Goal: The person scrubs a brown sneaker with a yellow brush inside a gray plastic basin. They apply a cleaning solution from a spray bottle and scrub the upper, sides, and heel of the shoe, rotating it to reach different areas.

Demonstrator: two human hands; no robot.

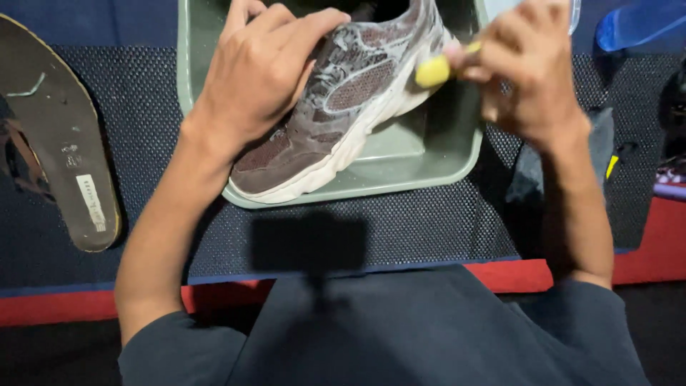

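Left hand (261,68) curled over the laces, gripping one brown mesh sneaker (343,107) that lies tilted in one green basin (429,161), toe at the basin's near-left corner. Right hand (529,68) closed, pinching one yellow sponge (433,71) against the sneaker's white sole edge. One insole (61,136) lies on the mat (429,221) near its left edge.

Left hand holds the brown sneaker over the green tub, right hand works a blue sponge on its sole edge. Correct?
Not quite: the sponge in the right hand is yellow, not blue, per the head view. Otherwise yes: left hand holds the brown sneaker over the green tub.
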